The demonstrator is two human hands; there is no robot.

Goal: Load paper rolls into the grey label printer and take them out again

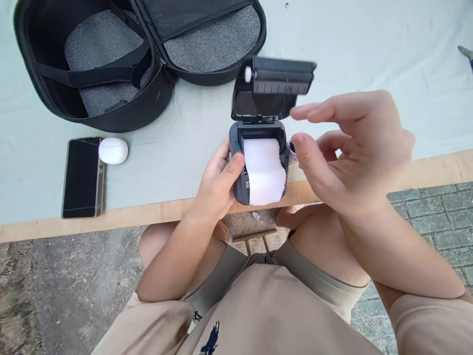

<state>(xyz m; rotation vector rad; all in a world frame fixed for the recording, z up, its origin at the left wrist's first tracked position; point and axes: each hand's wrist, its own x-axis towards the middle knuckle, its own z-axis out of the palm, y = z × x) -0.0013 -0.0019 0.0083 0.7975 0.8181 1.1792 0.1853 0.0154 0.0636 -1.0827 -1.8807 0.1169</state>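
Note:
A small black receipt printer (242, 190) is at the table's front edge with its lid (266, 104) raised. White paper (264, 170) lies in its bay, and the loose end hangs over the front with a ragged right side. My left hand (218, 182) grips the printer's left side, thumb on the rim. To the right of the raised lid, my right hand (354, 143) is held up with fingers apart and nothing visible in it. Its fingertips are close to the lid's edge. A small white roll-like object (292, 152), partly hidden by the right thumb, sits beside the printer.
A black padded case (155, 106) lies unzipped at the back left. In front of it are a phone (82, 177) and a white rounded case (113, 151) touching its edge. A dark object (466, 53) is at the far right. The wooden table edge (148, 220) runs across my lap.

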